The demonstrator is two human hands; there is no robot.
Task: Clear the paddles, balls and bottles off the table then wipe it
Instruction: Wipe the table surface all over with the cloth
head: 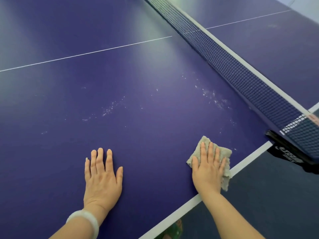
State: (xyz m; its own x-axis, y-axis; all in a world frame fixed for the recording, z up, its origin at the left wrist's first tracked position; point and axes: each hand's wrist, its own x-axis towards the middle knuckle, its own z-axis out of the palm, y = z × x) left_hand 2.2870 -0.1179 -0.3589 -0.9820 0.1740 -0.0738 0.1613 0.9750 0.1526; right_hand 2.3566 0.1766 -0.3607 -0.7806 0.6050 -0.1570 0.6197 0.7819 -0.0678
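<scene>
I am looking down at the blue counter (138, 66) and seeing no paddles, balls or bottles on the part in view, so I am judging the clearing step done, at least on this side of the net (241, 71). The wiping is under way. My right hand (208, 171) is lying flat with straight fingers, pressing the grey cloth (224, 151) onto the counter at its near right edge, just beside the white border line (250, 156) and near the net clamp (284, 145). A corner of the cloth is hanging over that edge. My left hand (102, 176) is resting flat on the bare surface to the left, fingers spread, holding nothing, well apart from the right. White specks (214, 99) are showing near the net and more (108, 109) are lying farther left, both beyond the cloth. I am taking those patches, the far part of this half and the half past the net as work not yet done.
</scene>
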